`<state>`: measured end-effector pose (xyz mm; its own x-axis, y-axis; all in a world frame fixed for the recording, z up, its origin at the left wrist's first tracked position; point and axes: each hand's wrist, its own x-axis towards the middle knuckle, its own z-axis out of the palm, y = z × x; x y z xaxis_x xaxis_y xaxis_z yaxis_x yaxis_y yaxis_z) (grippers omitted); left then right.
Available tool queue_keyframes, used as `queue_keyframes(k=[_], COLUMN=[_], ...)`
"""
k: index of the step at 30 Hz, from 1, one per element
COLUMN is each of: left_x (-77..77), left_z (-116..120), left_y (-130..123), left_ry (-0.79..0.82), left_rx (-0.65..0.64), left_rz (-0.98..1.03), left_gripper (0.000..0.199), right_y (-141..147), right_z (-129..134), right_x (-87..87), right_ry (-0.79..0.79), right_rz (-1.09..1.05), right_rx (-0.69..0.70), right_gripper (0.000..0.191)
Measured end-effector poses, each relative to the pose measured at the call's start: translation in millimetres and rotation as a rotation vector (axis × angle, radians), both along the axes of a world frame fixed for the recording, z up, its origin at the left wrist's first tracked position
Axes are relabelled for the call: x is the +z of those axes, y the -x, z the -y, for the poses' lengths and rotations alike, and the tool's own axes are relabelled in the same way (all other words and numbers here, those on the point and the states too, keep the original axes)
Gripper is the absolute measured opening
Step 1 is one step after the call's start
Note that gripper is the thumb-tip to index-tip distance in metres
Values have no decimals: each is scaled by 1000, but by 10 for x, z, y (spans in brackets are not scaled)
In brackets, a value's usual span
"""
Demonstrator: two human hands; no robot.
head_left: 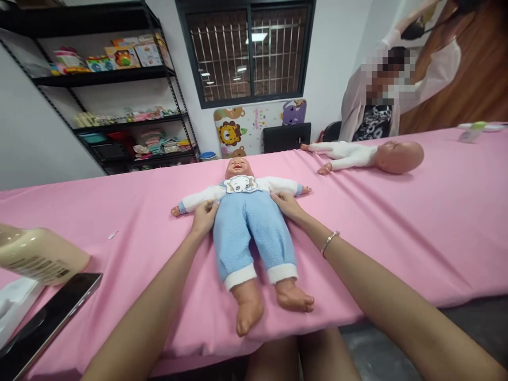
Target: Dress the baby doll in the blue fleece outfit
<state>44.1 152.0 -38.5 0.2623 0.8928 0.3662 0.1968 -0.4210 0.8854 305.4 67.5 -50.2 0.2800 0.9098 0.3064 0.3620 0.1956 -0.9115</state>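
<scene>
A baby doll [238, 168] lies on its back on the pink sheet [151, 211], feet pointing toward me. It is dressed in blue fleece pants [234, 227] with white cuffs and a white long-sleeved top [278, 185] with blue cuffs. An elephant face [241, 184] decorates the chest, and the arms are spread wide. At the left side of the waist, my left hand [205, 216] has its fingers closed on the pants' edge. My right hand [288, 205] pinches the opposite side of the waist; its fingertips are partly hidden against the cloth.
A second doll [399, 157] in white lies at the back right. A lotion bottle [47, 256] and a dark phone-like device [51, 317] are at the left. Behind the table stand stocked shelves [107, 74], a monitor [286, 138] and a person [357, 106] with raised arms.
</scene>
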Motion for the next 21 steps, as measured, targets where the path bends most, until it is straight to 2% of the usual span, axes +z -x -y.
queue_keyframes(k=[3,6,9,13,15,18,21], left_x=[73,122,106,49,40,78,182], left_z=[-53,-77,-61,-18,4,63,186], left_y=[51,74,72,86,87,71,76], left_ry=[-20,-49,-56,-38,26,86,199], left_rx=[62,176,237,272,269,199,108], left_rz=[14,-33,-65,-9,17,-23,-136], left_gripper=[30,24,18,22,28,36,45], right_y=[-97,-112,-55,1,6,23,78], right_z=[-9,-48,-81,-56,-27,6,41], right_x=[64,80,19,-41,-43,-39,-17], right_ry=[-9,-95,-134,-130,-83,30,92], right_rz=[-32,-13,70,-17,-122,-269,-193], right_rx=[29,-72,-165,-259,-286,-249,-246], right_gripper=[38,29,23,33,34,35,39])
